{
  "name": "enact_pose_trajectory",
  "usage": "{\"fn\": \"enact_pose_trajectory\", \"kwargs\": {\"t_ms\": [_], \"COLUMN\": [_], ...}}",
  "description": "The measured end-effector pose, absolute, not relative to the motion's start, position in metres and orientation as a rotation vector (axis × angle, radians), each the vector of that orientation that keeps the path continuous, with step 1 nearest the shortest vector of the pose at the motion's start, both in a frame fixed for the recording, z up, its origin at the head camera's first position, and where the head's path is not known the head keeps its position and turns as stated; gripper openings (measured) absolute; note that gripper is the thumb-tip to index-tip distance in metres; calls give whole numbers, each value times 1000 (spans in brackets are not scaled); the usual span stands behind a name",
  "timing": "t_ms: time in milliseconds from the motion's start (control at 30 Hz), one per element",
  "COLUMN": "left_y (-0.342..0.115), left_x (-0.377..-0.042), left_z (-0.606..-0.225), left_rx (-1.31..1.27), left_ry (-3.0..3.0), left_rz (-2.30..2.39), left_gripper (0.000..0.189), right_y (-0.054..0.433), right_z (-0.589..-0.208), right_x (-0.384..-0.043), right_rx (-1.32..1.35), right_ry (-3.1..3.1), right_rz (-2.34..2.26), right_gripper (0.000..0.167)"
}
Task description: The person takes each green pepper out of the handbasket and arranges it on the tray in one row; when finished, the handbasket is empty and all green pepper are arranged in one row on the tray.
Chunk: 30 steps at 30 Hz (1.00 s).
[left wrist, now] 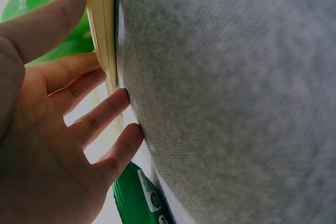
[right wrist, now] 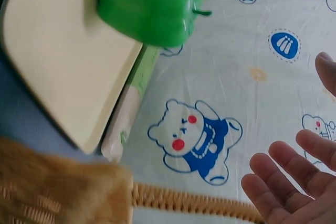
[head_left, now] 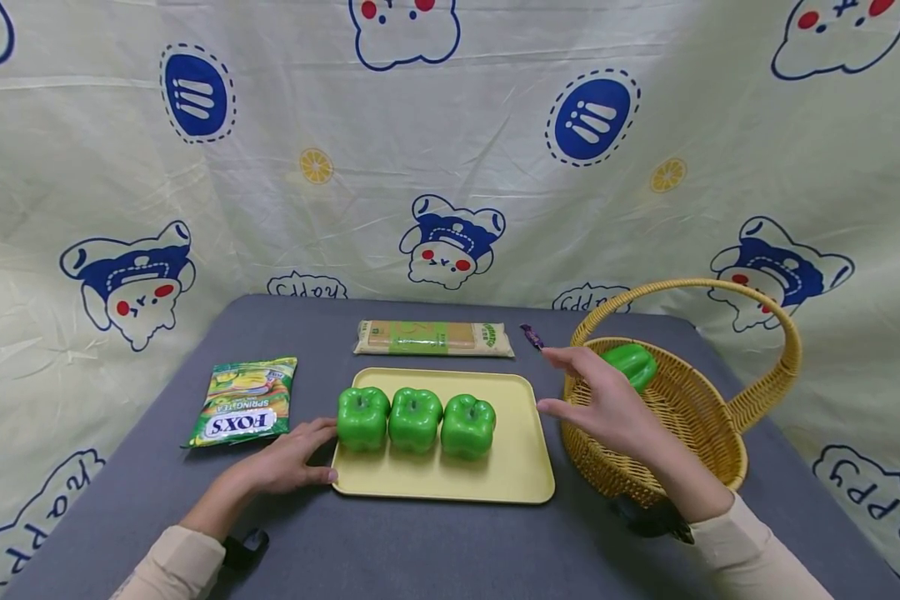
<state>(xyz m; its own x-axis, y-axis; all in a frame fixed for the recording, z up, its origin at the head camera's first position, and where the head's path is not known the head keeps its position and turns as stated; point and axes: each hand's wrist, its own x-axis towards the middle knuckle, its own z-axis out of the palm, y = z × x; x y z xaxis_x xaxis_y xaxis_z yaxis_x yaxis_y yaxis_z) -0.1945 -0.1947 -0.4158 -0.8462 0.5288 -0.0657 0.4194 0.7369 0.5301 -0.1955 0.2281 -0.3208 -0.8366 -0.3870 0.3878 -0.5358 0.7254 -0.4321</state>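
Note:
Three green bell peppers stand in a row on the left half of a pale yellow tray. My left hand rests at the tray's left edge, thumb and fingertips at its rim; the left wrist view shows its fingers spread. Over the left side of a wicker basket my right hand hovers with fingers extended and nothing held. Inside the basket lies another green bell pepper, partly hidden behind that hand. In the right wrist view, the fingers are spread apart.
Left of the tray lies a green FOX'S candy bag. Behind the tray is a long pack of noodles, with a small purple-wrapped candy to its right. The basket's tall handle arches up at the right. A printed curtain hangs behind.

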Motion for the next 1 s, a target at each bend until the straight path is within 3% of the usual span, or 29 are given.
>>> {"fn": "enact_pose_trajectory", "kwargs": {"t_ms": [600, 1000], "left_y": [-195, -195], "left_x": [-195, -195], "left_z": [-417, -418], "left_rx": [766, 746], "left_ry": [2732, 2724], "left_rz": [754, 761], "left_gripper": [70, 70], "right_y": [281, 298], "right_z": [-305, -302], "right_x": [-202, -217], "right_rx": [680, 608], "right_ry": [-2636, -2703], "right_rz": [605, 653], "right_gripper": [50, 55]}}
